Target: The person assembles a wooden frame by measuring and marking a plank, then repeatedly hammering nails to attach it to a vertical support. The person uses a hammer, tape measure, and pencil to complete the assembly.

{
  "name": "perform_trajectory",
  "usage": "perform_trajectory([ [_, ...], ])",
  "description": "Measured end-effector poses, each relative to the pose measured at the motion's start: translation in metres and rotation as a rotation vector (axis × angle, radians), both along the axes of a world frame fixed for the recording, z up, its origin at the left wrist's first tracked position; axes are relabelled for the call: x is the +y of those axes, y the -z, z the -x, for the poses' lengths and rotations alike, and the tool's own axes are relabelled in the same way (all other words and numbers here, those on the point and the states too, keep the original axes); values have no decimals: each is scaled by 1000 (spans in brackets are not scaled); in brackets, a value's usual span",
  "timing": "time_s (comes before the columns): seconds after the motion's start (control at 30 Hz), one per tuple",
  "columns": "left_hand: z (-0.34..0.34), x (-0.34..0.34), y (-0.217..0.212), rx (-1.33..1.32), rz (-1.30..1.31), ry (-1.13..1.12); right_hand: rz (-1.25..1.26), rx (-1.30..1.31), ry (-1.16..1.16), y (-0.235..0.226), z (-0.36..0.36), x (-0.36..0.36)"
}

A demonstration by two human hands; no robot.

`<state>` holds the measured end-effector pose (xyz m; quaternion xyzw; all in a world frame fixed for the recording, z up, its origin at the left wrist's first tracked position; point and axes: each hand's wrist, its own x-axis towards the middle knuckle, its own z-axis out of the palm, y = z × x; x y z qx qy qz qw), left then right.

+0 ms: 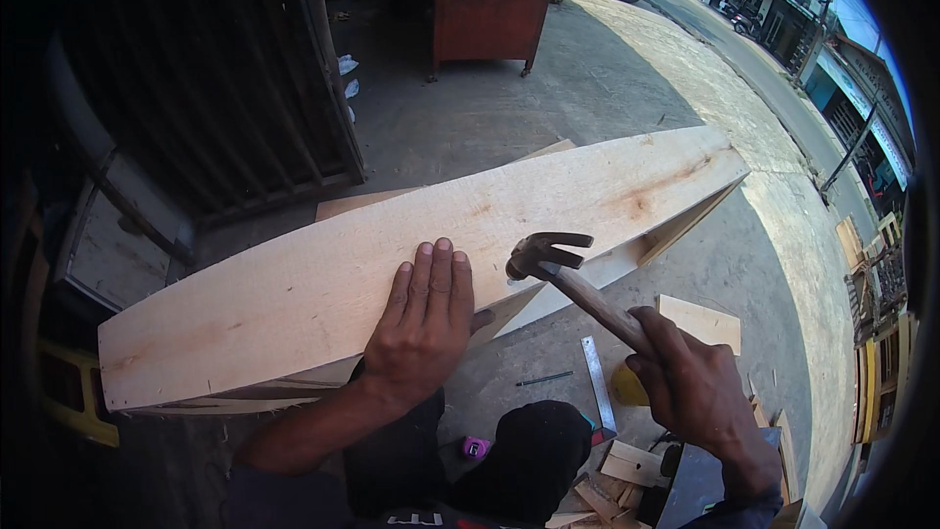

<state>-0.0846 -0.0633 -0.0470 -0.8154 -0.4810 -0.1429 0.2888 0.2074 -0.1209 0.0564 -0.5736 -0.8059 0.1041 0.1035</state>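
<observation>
1. Currently, we have a long wooden panel (pixel 294 299) stretched out before us, pale, bowed along its far edge and slanting away from left to right; it lies over a plank frame (pixel 682 225), parts of which show beneath the panel's near edge.
2. We rest our left hand (pixel 423 328) flat on the panel, about midway along its near edge, fingers side by side and pointing toward its far edge.
3. We wrap our right hand (pixel 690 382) around the wooden handle of a claw hammer (pixel 592 303), off the panel's near edge; our two hands are apart.
4. We hold the hammer's head over the panel's near edge, claw toward the panel's right end; whether it touches the wood, we cannot tell.
5. On the panel's near side, we see a slim dark rod (pixel 544 378), a try square (pixel 595 382), a pink tape measure (pixel 477 448), a rectangular board (pixel 700 323) and wood offcuts (pixel 632 464) on the concrete floor (pixel 470 132).
6. Beyond the panel's far edge, we see a red cabinet (pixel 490 22), with a slatted metal door (pixel 215 69) past the panel's left half.
</observation>
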Motion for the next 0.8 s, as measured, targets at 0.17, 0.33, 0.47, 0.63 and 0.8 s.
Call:
perform_trajectory([
  [0.17, -1, 1, 1, -30, 2, 1, -102, 522, -17, 17, -2, 0],
  [0.33, -1, 2, 2, -75, 8, 2, -245, 366, 83, 35, -7, -5],
  [0.47, -4, -1, 3, -112, 20, -1, 145, 177, 35, 75, -3, -8],
  [0.63, -8, -8, 0, -137, 32, -16, 127, 549, 202, 175, -34, -25],
  [0.8, -18, -53, 19, -466, -206, 371, 560, 883, 595, 355, 0, -103],
])
